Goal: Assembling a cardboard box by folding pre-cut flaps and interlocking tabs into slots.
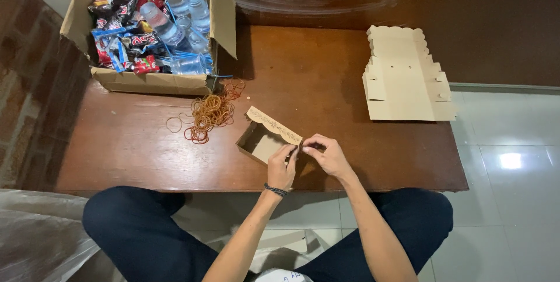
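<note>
Near edge of counter (146, 153): my left hand (281, 168) and right hand (328, 155), both pinched on the corner of a small half-folded cardboard box (263, 137). Beyond, left: rubber bands (209, 113). Far left: carton of snacks and water cups (153, 25). Far right: flat box blanks (405, 75).

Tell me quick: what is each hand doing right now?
Left hand: closed, pinching the corner of the small cardboard box.
Right hand: closed, pinching the same box corner.
</note>
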